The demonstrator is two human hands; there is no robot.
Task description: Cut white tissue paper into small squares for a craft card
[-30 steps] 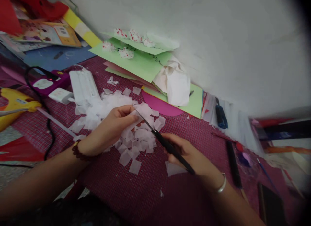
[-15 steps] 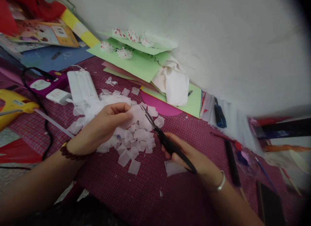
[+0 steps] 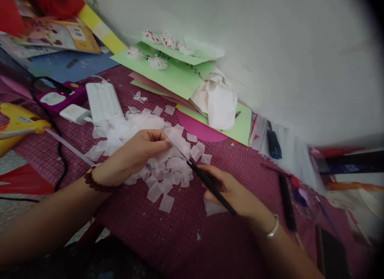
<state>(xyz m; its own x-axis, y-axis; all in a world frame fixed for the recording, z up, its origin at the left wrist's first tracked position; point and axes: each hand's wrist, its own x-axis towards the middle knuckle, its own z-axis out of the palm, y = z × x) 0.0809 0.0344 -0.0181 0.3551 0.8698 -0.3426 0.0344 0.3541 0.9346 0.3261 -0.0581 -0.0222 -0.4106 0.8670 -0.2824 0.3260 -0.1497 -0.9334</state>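
Note:
My left hand (image 3: 145,147) pinches a thin white piece of tissue paper (image 3: 177,138) between thumb and fingers, above a heap of cut paper. My right hand (image 3: 226,187) grips black-handled scissors (image 3: 205,179), seen edge-on. Their narrow blades reach to the paper right beside my left fingertips. Below lie many small white paper squares (image 3: 163,186), some overlapping and some loose on the red checked cloth. A larger white sheet piece (image 3: 213,208) lies partly under my right hand.
Left are a white power bank (image 3: 103,101), a purple power strip (image 3: 60,98) and a yellow glue gun (image 3: 22,125). Green cards with paper blossoms (image 3: 168,77) and crumpled white paper (image 3: 222,101) rest against the wall. A black stick-like tool (image 3: 287,203) lies at the right.
The scissors have turned edge-on, and their blades have come nearer my left fingertips. A few more small squares lie to the right of the heap. The view has shifted slightly.

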